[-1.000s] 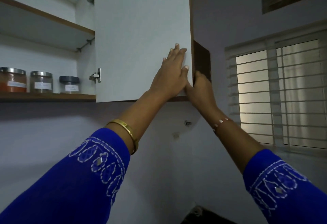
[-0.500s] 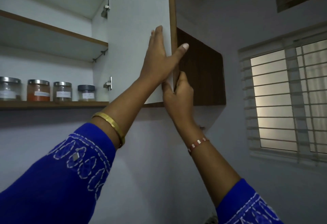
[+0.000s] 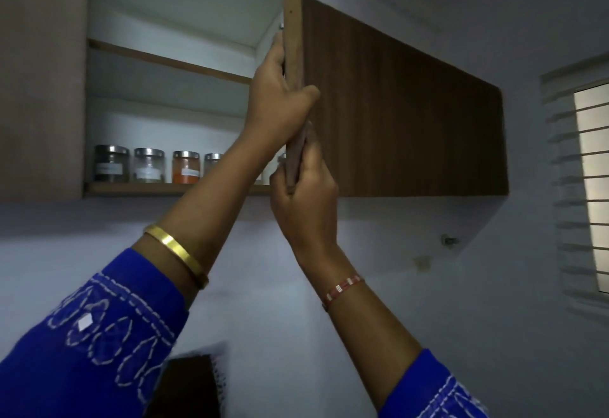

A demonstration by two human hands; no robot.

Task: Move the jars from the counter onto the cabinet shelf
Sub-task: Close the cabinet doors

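Grey-walled kitchen, cabinet at upper centre: jars (image 3: 148,167) sit on the bottom shelf (image 3: 178,188). Left hand (image 3: 280,101) and right hand (image 3: 304,191) both clasp the door (image 3: 292,38) edge; a quick swing could pinch fingers.

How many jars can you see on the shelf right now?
4 jars on the bottom shelf: dark jar leftmost, then clear jar, orange jar, and one partly behind the left forearm. More may be hidden.

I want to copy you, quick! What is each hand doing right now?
Left hand: grips the cabinet door by its edge.
Right hand: grips the same door edge, lower down.
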